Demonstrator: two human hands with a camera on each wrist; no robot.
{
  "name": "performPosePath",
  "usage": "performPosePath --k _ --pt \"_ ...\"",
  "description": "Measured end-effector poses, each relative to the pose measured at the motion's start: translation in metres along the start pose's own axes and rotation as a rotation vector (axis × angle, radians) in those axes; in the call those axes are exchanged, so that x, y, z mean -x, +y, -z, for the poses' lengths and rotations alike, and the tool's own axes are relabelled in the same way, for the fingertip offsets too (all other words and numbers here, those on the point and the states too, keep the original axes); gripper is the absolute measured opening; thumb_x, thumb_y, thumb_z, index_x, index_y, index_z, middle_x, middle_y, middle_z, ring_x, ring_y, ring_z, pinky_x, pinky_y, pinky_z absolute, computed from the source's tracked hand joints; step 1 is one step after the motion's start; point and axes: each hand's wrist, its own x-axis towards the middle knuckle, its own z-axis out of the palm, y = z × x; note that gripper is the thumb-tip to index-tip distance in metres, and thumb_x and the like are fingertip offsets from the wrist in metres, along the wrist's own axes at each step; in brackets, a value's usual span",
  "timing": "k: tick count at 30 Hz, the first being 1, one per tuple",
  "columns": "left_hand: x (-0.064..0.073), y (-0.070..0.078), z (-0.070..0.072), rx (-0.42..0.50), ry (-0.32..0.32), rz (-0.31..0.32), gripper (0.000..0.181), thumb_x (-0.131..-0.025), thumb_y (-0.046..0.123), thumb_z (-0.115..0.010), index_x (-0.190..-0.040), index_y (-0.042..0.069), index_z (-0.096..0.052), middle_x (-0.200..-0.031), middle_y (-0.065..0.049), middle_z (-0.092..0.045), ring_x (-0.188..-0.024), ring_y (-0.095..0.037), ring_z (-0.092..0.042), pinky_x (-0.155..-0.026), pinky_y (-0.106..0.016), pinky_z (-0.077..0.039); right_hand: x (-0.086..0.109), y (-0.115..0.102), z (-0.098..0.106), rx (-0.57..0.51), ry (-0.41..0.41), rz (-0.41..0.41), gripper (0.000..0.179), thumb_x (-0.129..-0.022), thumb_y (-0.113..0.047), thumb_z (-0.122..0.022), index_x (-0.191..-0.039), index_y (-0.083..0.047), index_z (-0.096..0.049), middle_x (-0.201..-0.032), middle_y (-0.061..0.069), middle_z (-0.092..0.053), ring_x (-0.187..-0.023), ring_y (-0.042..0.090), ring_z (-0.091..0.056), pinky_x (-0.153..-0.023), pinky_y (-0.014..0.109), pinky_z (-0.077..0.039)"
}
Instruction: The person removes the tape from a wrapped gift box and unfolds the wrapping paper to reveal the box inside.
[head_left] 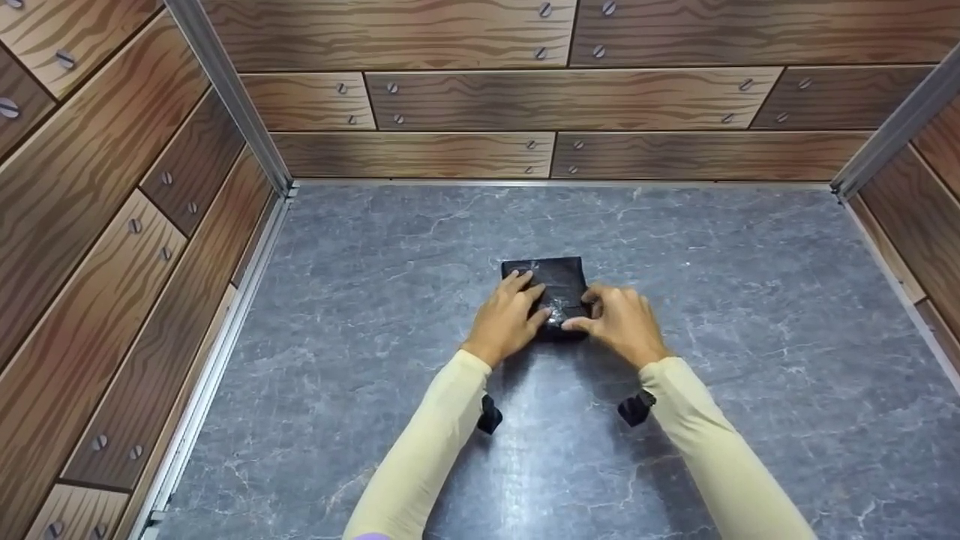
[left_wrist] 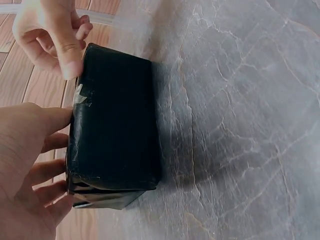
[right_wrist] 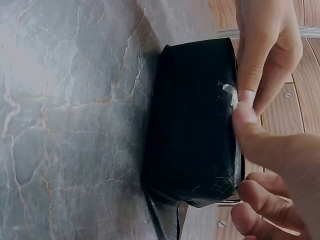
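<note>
1. On the grey table (head_left: 375, 300), a black package (head_left: 559, 277) lies between the two hands.
2. The left hand (head_left: 506, 319) spreads its fingers over the top, thumb at the near edge; the right hand (head_left: 625, 319) sets its thumb there too, fingers bent. Whether it pinches any wrapping, I cannot tell.
3. The step appears to be working that edge beside a whitish patch (right_wrist: 229, 92), loosening or sealing being unclear.
4. Next probably calls for the left bracing while the right thumb works along.
5. Contents and underside are hidden; a dark fold (right_wrist: 162, 215) runs out of the right wrist view.
</note>
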Motion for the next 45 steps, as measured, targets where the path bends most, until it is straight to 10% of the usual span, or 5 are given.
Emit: performPosePath --k 22,31,45 --pt "0.007 0.004 0.002 -0.152 0.074 -0.009 0.040 -0.096 0.045 -0.048 -0.126 0.022 -0.061 -0.137 -0.006 -0.050 -0.121 -0.024 -0.043 -0.097 -0.040 -0.040 0.001 0.005 -0.001 -0.002 0.004 -0.001 0.027 -0.080 -0.025 -0.075 -0.096 -0.004 -0.070 -0.086 0.012 -0.071 -0.073 0.027 -0.067 -0.068 0.045 -0.052" --pt "0.007 0.004 0.001 -0.204 0.110 -0.042 0.031 -0.097 0.028 -0.048 -0.124 0.024 -0.063 -0.119 -0.007 -0.054 -0.107 -0.025 -0.047 -0.087 -0.038 -0.042 0.002 0.000 -0.004 0.020 -0.041 -0.054 0.075 -0.075 -0.064 -0.066 -0.114 0.000 -0.062 -0.096 0.019 -0.068 -0.073 0.028 -0.063 -0.065 0.044 -0.053" --pt "0.008 0.004 0.002 -0.155 0.047 -0.060 0.037 -0.091 0.016 -0.055 -0.127 0.022 -0.062 -0.112 -0.009 -0.050 -0.101 -0.025 -0.053 -0.090 -0.038 -0.045 -0.001 -0.002 -0.011 -0.010 -0.094 -0.083 0.091 -0.073 -0.062 -0.070 -0.133 0.003 -0.048 -0.131 0.025 -0.052 -0.117 0.045 -0.050 -0.096 0.058 -0.040"
